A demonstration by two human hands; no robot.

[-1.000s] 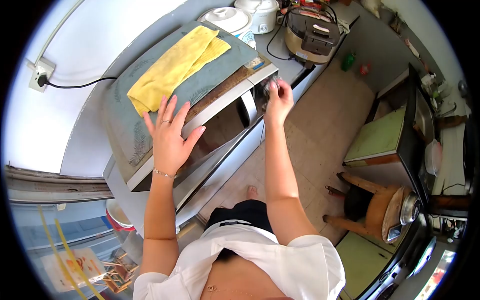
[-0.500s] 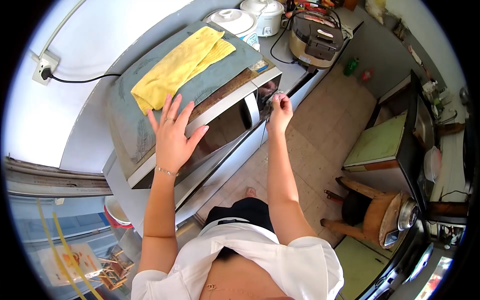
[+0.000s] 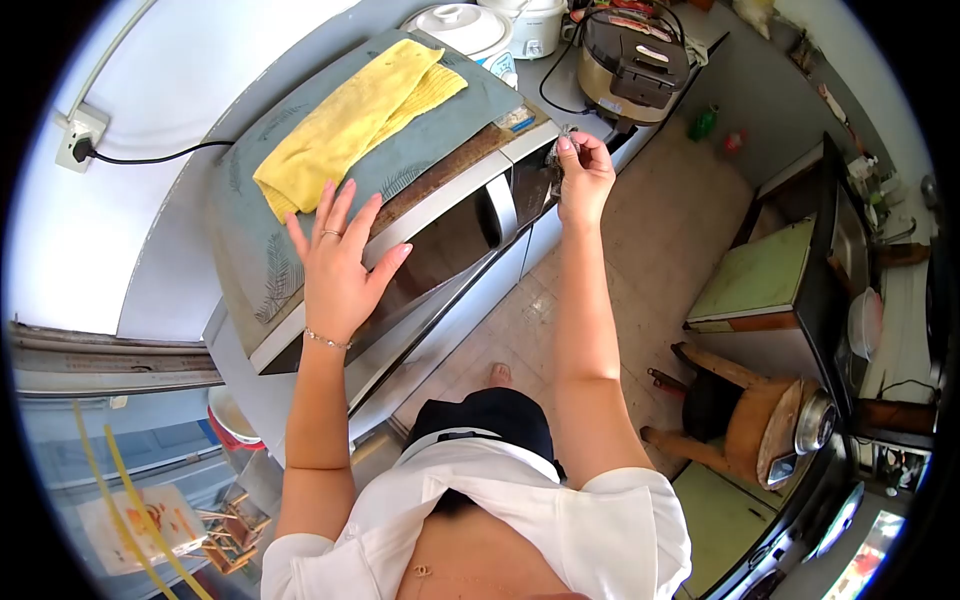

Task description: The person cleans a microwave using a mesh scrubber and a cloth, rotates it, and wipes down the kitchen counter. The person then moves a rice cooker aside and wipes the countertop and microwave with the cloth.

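A microwave (image 3: 435, 240) with a white handle stands on the counter, topped by a grey-green leaf-patterned cover (image 3: 410, 150). On that cover lies a folded yellow cloth (image 3: 350, 120). My left hand (image 3: 340, 260) rests with fingers spread on the front top edge, its fingertips beside the cloth's lower end. My right hand (image 3: 583, 175) pinches a silvery scrubber (image 3: 568, 143) at the upper part of the dark control panel (image 3: 535, 185). Part of the scrubber is hidden behind the fingers.
Beyond the microwave are a brown rice cooker (image 3: 632, 70) and two white cookers (image 3: 465, 35). A black plug (image 3: 82, 150) sits in a wall socket. A wooden stool (image 3: 765, 430) and a green cabinet door (image 3: 755, 275) are at the right.
My right hand has moved along the control panel, first down and then up and to the right, with the scrubber. My left hand has stayed spread on the microwave. The view has shifted slightly.
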